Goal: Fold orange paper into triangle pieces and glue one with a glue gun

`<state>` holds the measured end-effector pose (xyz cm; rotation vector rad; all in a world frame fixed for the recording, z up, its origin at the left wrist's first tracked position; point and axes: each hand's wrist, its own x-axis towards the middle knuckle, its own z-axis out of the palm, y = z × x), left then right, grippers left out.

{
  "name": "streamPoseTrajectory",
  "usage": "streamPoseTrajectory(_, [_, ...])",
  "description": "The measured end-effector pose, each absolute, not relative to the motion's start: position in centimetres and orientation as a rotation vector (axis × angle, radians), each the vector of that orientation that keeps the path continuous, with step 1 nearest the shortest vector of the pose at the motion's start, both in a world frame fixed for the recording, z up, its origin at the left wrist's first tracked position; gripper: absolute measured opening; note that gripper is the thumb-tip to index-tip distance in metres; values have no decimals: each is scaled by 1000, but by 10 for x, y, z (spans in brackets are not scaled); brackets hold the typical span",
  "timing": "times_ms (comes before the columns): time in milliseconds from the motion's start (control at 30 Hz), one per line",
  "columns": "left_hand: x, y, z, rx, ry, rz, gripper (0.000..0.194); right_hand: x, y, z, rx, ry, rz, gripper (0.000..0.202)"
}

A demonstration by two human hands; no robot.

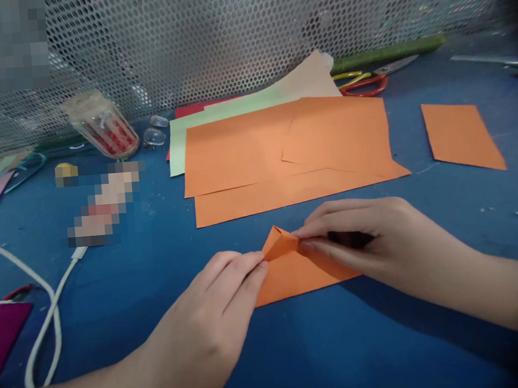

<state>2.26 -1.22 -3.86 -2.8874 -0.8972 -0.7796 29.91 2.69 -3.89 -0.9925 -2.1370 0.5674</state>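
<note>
A partly folded sheet of orange paper (pixel 299 277) lies on the blue table, its top rising to a small folded peak. My left hand (pixel 218 308) presses its closed fingers on the left edge of the sheet, beside the peak. From the right, my right hand (pixel 369 230) pinches the fold between thumb and fingers. Just behind are larger orange sheets (pixel 242 153), overlapping one another, with pale green paper (pixel 177 146) under them. A separate orange piece (pixel 461 136) lies at the right.
Red-handled scissors (pixel 369 86) lie behind the sheets, before a perforated metal panel (pixel 211 36). A clear jar with red contents (pixel 108 128) and eyeglasses (pixel 154 133) are at back left. A white cable (pixel 55 311) loops at left near a purple object (pixel 5 336).
</note>
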Motion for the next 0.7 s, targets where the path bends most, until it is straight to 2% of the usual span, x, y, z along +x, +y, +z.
streamPoseTrajectory(133, [22, -12, -34, -2886, -895, -745, 40, 299, 27, -45, -999, -2095, 551, 19])
streamPoseTrajectory(233, [23, -8, -31, -2977, -886, -591, 37, 302, 27, -41, -958, -2193, 514, 21])
streamPoseTrajectory(400, [24, -8, -36, -2919, -931, -750, 38, 310, 27, -34, -751, -2395, 236, 32])
streamPoseTrajectory(700, [19, -13, -40, -2748, -703, -715, 42, 310, 35, -25, -493, -2596, 3, 48])
